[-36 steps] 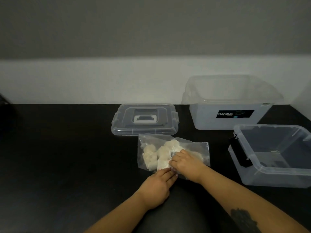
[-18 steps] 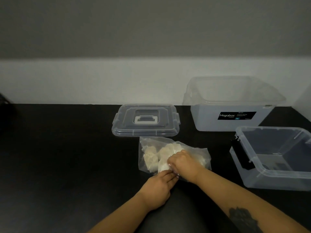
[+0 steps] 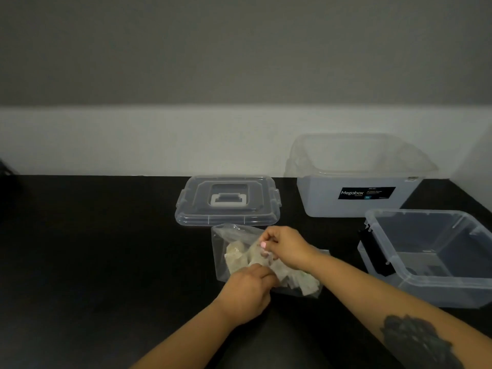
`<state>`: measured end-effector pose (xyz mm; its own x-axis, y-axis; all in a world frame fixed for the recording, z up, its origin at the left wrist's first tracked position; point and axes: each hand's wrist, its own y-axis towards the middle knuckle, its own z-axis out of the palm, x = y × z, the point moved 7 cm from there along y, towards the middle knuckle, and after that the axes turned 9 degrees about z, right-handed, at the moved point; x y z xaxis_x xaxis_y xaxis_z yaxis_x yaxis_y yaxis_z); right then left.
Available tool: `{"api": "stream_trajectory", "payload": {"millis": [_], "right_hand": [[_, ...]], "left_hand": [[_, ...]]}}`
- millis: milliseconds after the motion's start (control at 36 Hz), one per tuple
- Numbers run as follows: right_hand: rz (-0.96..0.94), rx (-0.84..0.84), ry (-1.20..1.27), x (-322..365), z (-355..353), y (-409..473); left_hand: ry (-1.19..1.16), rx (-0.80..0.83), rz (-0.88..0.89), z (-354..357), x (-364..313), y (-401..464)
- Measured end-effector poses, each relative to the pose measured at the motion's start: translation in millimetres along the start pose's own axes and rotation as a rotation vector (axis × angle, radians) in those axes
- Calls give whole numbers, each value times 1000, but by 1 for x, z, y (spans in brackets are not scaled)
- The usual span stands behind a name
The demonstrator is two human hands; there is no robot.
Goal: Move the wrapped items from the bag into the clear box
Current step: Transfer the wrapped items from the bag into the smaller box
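Head view: both hands, left hand point(image 3: 249, 290) and right hand point(image 3: 286, 247), now pinch the bag point(image 3: 234, 237), lifting its top film since before.

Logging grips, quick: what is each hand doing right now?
Left hand: grips the bag's near edge.
Right hand: pinches the bag's plastic.

Black surface point(image 3: 93, 262) against a pale wall, bearing a clear bag point(image 3: 237, 235) of wrapped items at centre, a clear lid point(image 3: 227, 201) just behind it, a labelled tub point(image 3: 354, 193) far right, an open clear box point(image 3: 431, 257) near right.
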<state>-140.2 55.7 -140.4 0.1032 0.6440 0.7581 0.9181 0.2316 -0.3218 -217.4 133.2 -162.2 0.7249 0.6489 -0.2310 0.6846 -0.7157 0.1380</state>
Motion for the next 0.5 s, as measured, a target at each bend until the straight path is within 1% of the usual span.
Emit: {"api": "stream_trajectory", "payload": {"millis": [83, 139, 250, 306, 389, 500], "right_hand": [[-51, -41, 35, 18, -23, -2], [-67, -57, 60, 28, -36, -3], [-79, -73, 114, 39, -56, -3], [-76, -85, 112, 43, -63, -3], [-64, -109, 133, 45, -73, 0], [-33, -111, 202, 43, -80, 6]], "left_hand": [[117, -86, 111, -25, -4, 3], [197, -130, 143, -38, -5, 6], [372, -186, 61, -61, 7, 14], [431, -160, 0, -70, 17, 17], [465, -79, -60, -75, 30, 19], [483, 51, -72, -72, 37, 16]]}}
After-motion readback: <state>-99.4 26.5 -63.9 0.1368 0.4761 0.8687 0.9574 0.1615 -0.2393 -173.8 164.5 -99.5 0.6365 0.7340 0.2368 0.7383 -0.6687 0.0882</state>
